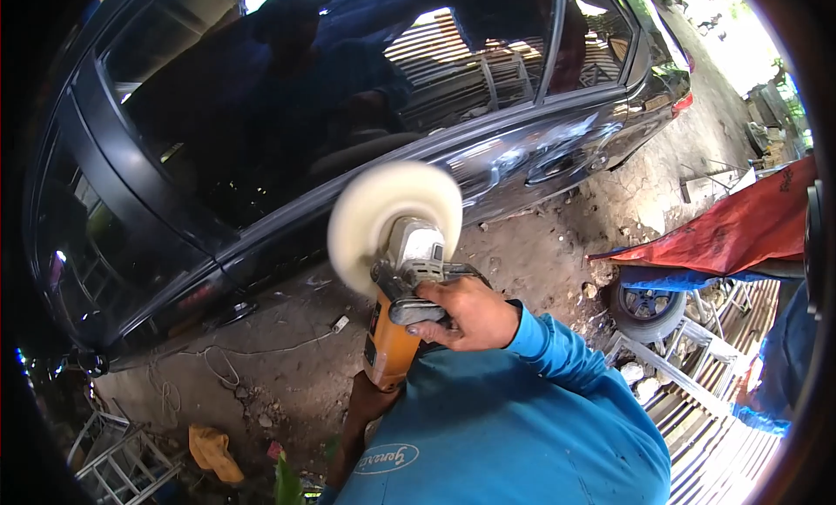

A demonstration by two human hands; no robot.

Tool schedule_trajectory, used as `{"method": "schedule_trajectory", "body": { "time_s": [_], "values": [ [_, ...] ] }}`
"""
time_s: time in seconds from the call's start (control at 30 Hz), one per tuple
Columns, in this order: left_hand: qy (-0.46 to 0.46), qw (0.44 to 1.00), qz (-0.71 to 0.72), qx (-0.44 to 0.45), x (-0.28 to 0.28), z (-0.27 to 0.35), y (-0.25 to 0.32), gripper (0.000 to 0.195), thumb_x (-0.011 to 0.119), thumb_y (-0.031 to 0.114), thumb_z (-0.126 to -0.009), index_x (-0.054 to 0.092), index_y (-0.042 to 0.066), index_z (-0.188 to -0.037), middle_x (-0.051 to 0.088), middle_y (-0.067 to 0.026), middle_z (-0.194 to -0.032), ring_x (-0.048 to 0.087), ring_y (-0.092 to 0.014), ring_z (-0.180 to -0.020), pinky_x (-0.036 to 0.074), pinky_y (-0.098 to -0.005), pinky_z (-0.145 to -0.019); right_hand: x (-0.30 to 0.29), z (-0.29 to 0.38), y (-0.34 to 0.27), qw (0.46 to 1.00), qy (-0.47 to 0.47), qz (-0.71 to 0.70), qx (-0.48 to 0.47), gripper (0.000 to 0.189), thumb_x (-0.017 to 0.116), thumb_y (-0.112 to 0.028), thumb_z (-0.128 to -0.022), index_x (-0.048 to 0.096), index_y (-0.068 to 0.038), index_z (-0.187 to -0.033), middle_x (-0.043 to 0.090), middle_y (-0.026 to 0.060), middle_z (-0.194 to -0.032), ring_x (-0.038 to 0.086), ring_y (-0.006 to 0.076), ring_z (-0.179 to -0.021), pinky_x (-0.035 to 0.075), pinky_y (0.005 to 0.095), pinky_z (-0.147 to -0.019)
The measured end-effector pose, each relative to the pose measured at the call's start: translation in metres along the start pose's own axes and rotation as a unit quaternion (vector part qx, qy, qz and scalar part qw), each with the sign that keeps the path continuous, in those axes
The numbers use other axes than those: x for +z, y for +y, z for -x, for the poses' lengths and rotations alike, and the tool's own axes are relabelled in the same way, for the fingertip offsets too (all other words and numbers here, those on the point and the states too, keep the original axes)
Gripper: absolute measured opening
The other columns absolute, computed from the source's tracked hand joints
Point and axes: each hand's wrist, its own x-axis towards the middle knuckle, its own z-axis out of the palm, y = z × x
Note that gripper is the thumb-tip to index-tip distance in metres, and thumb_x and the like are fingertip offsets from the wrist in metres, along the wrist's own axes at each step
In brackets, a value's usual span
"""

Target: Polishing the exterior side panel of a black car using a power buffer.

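Observation:
An orange and grey power polisher is held in front of my blue shirt. My right hand is shut on its black side handle. My left hand, mostly hidden, wraps the rear end of the orange body. The round cream-coloured polishing pad is blurred as if spinning. It overlaps the side of a glossy black car just below the window trim; whether it touches the paint is hard to tell. Whitish smears mark the door panel right of the pad.
A white cord with a small socket lies on the dirt floor. Metal ladders stand at lower left and right, near a wheel beneath a red sheet. An orange cloth lies at lower left.

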Motion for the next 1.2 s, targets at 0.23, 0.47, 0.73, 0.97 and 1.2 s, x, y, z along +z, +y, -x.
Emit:
{"method": "schedule_trajectory", "body": {
  "time_s": [0.23, 0.47, 0.73, 0.97, 1.2],
  "values": [
    [0.009, 0.992, 0.119, -0.046, -0.053, 0.053, -0.086, 0.042, 0.08, 0.01, -0.069, 0.066, 0.0, -0.107, 0.072, -0.0123, -0.102, 0.07, -0.022, -0.094, 0.054, -0.0347, -0.08, 0.103, -0.049, -0.045, 0.997, -0.062, 0.027, -0.038, 0.041, 0.07, -0.032, -0.085, 0.06, 0.0, -0.107, 0.067, 0.0212, -0.091, 0.066, 0.041, -0.081, 0.054, 0.048, -0.071],
    [0.128, 0.981, 0.1, -0.105, -0.105, 0.102, -0.201, 0.038, 0.081, 0.013, -0.067, 0.066, -0.001, -0.099, 0.072, -0.0124, -0.092, 0.07, -0.022, -0.084, 0.054, -0.0356, -0.072, 0.231, -0.093, -0.082, 0.992, -0.124, -0.01, -0.037, 0.038, 0.075, -0.028, -0.08, 0.06, -0.002, -0.102, 0.066, 0.0193, -0.089, 0.065, 0.0394, -0.085, 0.053, 0.0464, -0.075],
    [0.302, 0.925, -0.224, -0.047, -0.177, 0.107, -0.29, 0.03, 0.08, 0.021, -0.066, 0.067, 0.003, -0.087, 0.069, -0.019, -0.074, 0.069, -0.038, -0.073, 0.056, -0.0439, -0.061, 0.341, -0.082, -0.043, 0.982, -0.121, -0.104, 0.097, 0.052, 0.08, -0.046, -0.072, 0.066, 0.002, -0.091, 0.067, 0.0221, -0.081, 0.068, 0.0353, -0.075, 0.053, 0.0453, -0.072],
    [0.287, 0.897, -0.334, -0.032, -0.198, 0.078, -0.308, 0.029, 0.076, 0.02, -0.066, 0.063, 0.005, -0.088, 0.067, -0.0178, -0.069, 0.067, -0.038, -0.063, 0.055, -0.0449, -0.056, 0.388, -0.059, 0.024, 0.949, -0.082, -0.118, 0.282, 0.046, 0.077, -0.038, -0.077, 0.066, 0.005, -0.09, 0.059, 0.0168, -0.069, 0.058, 0.0222, -0.067, 0.045, 0.0423, -0.063],
    [0.295, 0.895, -0.334, -0.028, -0.206, 0.099, -0.311, 0.029, 0.077, 0.021, -0.064, 0.063, 0.005, -0.084, 0.066, -0.018, -0.067, 0.067, -0.039, -0.063, 0.054, -0.0453, -0.055, 0.39, -0.073, -0.003, 0.973, -0.116, -0.062, 0.191, 0.041, 0.075, -0.034, -0.075, 0.064, 0.006, -0.082, 0.063, 0.0266, -0.077, 0.065, 0.0407, -0.076, 0.05, 0.0469, -0.07]
  ]
}}
